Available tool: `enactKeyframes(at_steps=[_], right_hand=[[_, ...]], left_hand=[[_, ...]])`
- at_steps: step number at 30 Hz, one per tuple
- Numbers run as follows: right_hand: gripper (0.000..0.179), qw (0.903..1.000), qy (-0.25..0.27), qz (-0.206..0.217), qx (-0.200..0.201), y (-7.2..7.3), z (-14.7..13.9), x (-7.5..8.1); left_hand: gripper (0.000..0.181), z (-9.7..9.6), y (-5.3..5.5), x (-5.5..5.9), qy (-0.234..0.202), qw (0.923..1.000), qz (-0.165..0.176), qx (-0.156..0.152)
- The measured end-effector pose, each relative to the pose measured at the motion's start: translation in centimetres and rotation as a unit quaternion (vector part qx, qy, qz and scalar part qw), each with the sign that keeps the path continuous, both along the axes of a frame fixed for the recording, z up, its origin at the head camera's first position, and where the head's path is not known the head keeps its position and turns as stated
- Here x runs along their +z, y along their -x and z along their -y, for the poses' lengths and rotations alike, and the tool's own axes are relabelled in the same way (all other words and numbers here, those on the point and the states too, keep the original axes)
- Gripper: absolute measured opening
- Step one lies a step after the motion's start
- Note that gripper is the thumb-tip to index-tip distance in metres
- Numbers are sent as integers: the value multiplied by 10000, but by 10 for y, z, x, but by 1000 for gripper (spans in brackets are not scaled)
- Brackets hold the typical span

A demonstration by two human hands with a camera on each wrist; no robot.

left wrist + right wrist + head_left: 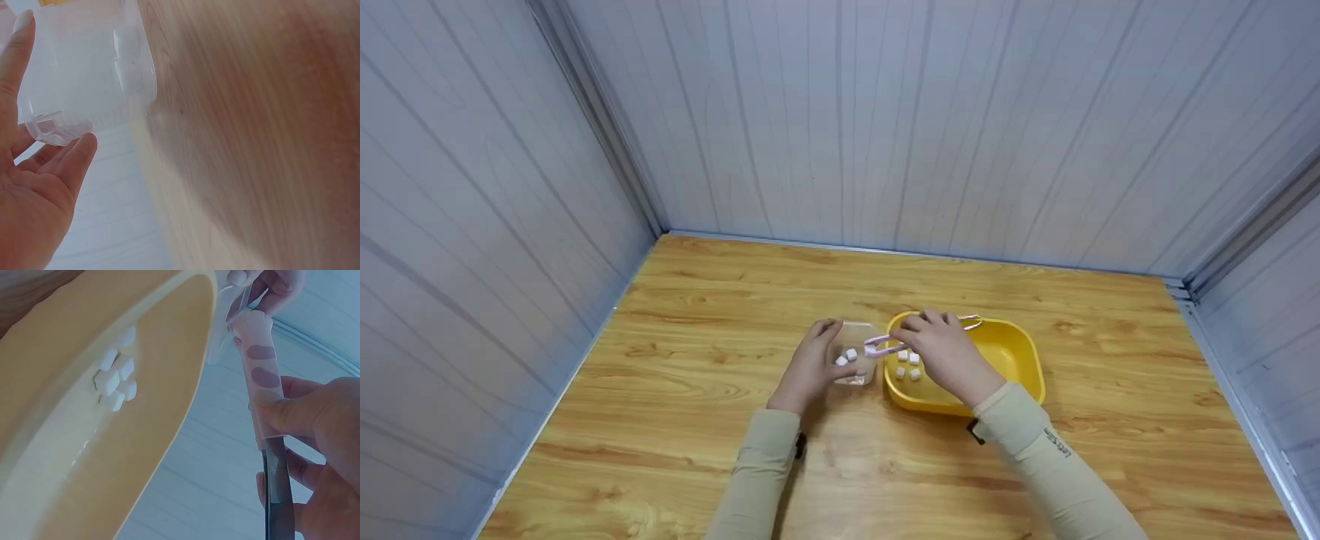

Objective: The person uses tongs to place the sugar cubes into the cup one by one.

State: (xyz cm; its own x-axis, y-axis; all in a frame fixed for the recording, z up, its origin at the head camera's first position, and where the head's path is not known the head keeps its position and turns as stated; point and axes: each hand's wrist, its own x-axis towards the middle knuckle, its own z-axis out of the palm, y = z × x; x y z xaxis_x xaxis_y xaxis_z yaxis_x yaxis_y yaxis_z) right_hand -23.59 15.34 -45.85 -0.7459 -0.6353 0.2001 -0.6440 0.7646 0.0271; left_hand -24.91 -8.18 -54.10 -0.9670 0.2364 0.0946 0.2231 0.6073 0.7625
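My left hand (810, 367) holds a clear plastic box (84, 62) by its side, thumb near one wall and fingers round the other. Inside the box lie several small white cubes (851, 354). Pinched in my right hand (952, 356) is a pair of tongs (261, 371) with metal arms and pale pink, dark-spotted ends. The tong tips reach over the box's right side; whether a cube sits between them I cannot tell. Under the right hand stands a yellow basin (1020, 360), with several white cubes (107, 382) grouped at its left end.
Basin and box stand side by side on a wood-grain table (697, 420). Pale panelled walls (840, 127) rise behind the table and at both sides. Dark straps show at both wrists.
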Motion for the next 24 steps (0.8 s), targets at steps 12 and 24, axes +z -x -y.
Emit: enactKeyframes(at_steps=[12,24], right_hand=[[35,9998,34,166,-45,2,3,-5],[34,9995,-36,296,-127,2,3,-6]], left_hand=[[87,1,1,0,-48,10000,45,1],[86,0,0,1,-58,10000,-43,5]])
